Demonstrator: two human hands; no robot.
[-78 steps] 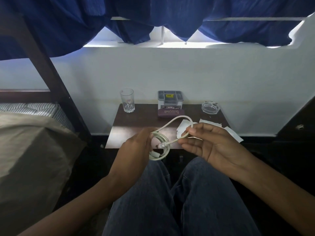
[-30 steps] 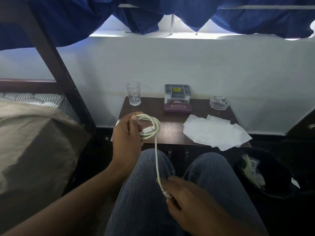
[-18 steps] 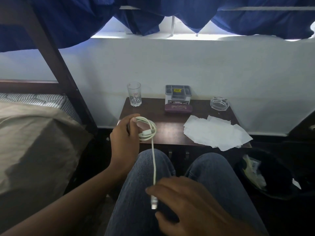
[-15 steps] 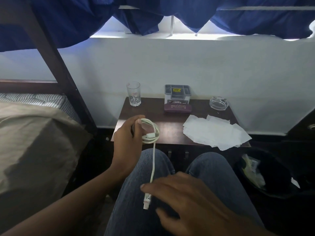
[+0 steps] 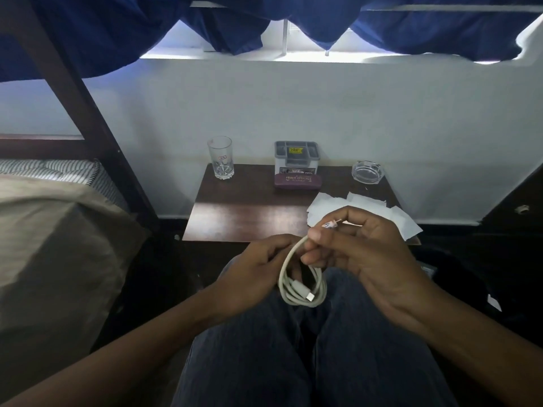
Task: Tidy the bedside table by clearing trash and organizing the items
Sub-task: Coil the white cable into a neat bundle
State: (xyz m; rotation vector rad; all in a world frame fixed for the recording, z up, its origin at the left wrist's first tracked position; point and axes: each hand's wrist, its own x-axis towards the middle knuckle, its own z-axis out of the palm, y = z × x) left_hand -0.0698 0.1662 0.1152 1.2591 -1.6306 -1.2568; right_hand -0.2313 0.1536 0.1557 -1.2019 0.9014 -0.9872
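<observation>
hands: two, both bare, raised over the lap in front of the bench's near edge
left hand (image 5: 258, 271): grip closed on the left side of the coil, fingers curled around its loops
right hand (image 5: 367, 259): grip pinching the loose end of the cable between thumb and forefinger, the other fingers tucked into the top of the coil
cable (image 5: 302, 280): one, white, wound into a small coil of several loops, hanging between the two hands above the knees
plugs: two seen; one lying across the bottom of the coil, one poking up from the right hand's pinch
bench (image 5: 249, 212): one, dark brown wood, set against the white wall
glass (image 5: 221, 157): one, clear, upright at the back left corner of the bench
organizer (image 5: 296, 155): one, grey, with compartments, at the back centre against the wall; exact number of compartments hard to tell
glasses case (image 5: 297, 181): one, maroon, with gold lettering, lying just in front of the organizer and touching it
ashtray (image 5: 368, 171): one, clear glass, at the back right
papers (image 5: 367, 207): white sheets overlapping on the front right of the bench, partly hidden by the right hand; count unclear
bed (image 5: 53, 230): one, to the left, with striped mattress and beige cover
curtain (image 5: 264, 22): blue, draped across the top
legs: two, in blue jeans, below the hands
</observation>
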